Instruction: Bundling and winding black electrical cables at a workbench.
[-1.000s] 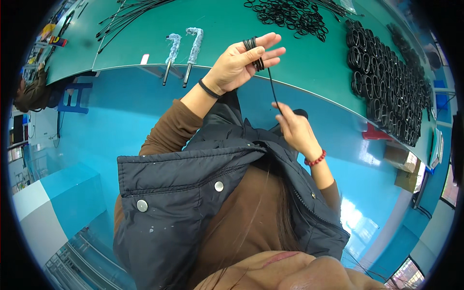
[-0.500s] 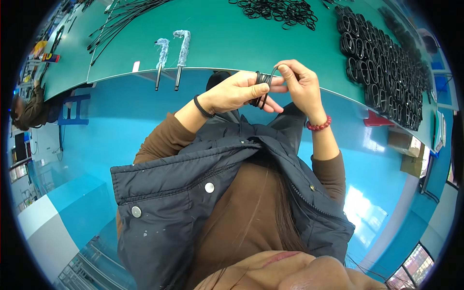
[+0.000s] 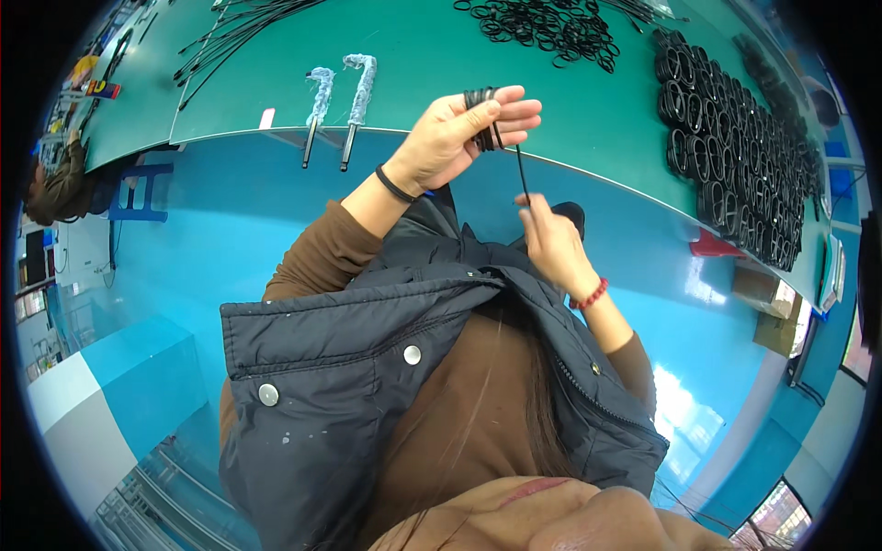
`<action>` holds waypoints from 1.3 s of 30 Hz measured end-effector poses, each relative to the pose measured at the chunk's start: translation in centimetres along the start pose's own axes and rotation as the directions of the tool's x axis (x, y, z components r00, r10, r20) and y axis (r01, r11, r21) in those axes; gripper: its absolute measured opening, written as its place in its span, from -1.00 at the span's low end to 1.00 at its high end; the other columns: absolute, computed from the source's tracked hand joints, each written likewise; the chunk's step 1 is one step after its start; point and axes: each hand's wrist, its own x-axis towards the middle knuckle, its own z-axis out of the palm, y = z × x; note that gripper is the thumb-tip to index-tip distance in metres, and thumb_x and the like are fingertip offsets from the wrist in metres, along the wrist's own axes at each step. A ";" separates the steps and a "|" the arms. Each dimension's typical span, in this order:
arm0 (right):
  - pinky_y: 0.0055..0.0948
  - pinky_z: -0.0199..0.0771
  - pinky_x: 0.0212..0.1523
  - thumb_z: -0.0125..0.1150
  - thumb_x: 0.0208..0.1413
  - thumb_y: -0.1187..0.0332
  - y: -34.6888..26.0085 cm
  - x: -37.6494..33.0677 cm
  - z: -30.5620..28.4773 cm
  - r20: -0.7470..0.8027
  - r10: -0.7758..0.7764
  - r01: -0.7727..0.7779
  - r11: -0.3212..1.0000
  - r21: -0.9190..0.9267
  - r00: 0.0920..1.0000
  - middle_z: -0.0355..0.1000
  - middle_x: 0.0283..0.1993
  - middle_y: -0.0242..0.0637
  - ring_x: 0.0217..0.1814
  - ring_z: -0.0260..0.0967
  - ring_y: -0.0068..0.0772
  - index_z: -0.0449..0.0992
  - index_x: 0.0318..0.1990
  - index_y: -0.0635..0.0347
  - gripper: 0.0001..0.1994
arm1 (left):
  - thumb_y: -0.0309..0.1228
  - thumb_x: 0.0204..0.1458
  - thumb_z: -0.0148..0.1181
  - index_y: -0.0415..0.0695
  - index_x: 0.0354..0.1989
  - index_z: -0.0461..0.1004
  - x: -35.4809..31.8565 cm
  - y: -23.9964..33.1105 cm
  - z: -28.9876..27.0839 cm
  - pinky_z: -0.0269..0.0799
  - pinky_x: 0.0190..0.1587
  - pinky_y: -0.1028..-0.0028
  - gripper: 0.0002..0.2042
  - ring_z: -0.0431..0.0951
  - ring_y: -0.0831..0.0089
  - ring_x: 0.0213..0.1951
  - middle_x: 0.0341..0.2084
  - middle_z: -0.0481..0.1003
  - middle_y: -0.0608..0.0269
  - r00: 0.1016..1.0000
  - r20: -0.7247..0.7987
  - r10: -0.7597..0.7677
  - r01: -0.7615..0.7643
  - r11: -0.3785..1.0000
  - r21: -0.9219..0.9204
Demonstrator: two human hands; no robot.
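L hand (image 3: 457, 138): raised over the bench edge, fingers curled, thumb and fingers pinching a small coil of black cable (image 3: 481, 119) wound round the fingertips. Black band on L wrist. Coil sits at the 12 o'clock end of the hand, clear of the bench top.

R hand (image 3: 551, 241): at 5 o'clock of the L hand, near but apart. Fingers pressed together, pinching the free tail of the cable (image 3: 522, 170), which runs taut from coil down to it. Red bead bracelet (image 3: 590, 295) on R wrist.

Outward: green workbench (image 3: 413, 64). Two padded upright pegs (image 3: 340, 92) at 9 o'clock of the L hand, by the bench edge. Loose black rings (image 3: 551, 23) at 1 o'clock. Rows of finished black coils (image 3: 735, 156) at 3 o'clock, packed touching. Straight black cable lengths (image 3: 230, 37) at 10 o'clock. Another person (image 3: 60, 179) far off at 9 o'clock.

Risks (judgement):
- Coil held by fingertips only; if thumb pressure eases, turns could spring open and slip off.
- Tail taut; over-pull by R hand could drag turns loose or make them uneven.
- Slack tail could catch the open jacket (image 3: 386, 367) below, esp. snaps/zip.
- Work held off the bench; a dropped coil likely falls to lap/floor.
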 end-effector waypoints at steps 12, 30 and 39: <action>-0.54 0.38 -0.41 0.21 0.03 0.47 -0.4 7.2 -5.6 -0.390 -0.421 0.450 0.893 -0.020 0.819 0.45 -0.41 -0.37 -0.45 0.34 -0.47 0.51 -0.26 0.19 -0.89 | -0.43 0.21 0.03 -0.30 -0.01 0.46 -1.0 -0.2 1.5 0.48 -0.03 0.51 -0.75 0.57 0.41 -0.15 -0.19 0.58 0.05 0.964 0.151 -0.220 0.121 0.867 0.484; -0.55 0.41 -0.24 -0.16 0.34 0.16 -0.5 7.6 -3.2 0.037 -0.065 0.005 0.557 0.831 0.997 0.45 -0.23 -0.22 -0.28 0.35 -0.47 0.43 0.01 0.30 -0.62 | -0.39 0.19 0.07 -0.32 -0.01 0.44 -1.0 -1.1 0.1 0.53 -0.13 0.52 -0.71 0.60 0.32 -0.21 -0.21 0.57 -0.07 0.943 0.146 -0.300 0.276 0.947 0.164; -0.30 0.43 -0.07 -0.33 0.32 -0.14 1.1 5.6 -1.2 0.159 0.006 -0.156 0.242 0.958 0.987 0.46 -0.20 -0.18 -0.27 0.35 -0.43 0.43 0.04 0.27 -0.38 | -0.39 0.17 0.09 -0.32 0.03 0.44 -0.9 -1.1 1.0 0.53 -0.10 0.53 -0.69 0.61 0.30 -0.17 -0.16 0.55 -0.09 0.939 0.178 -0.293 0.279 0.955 0.102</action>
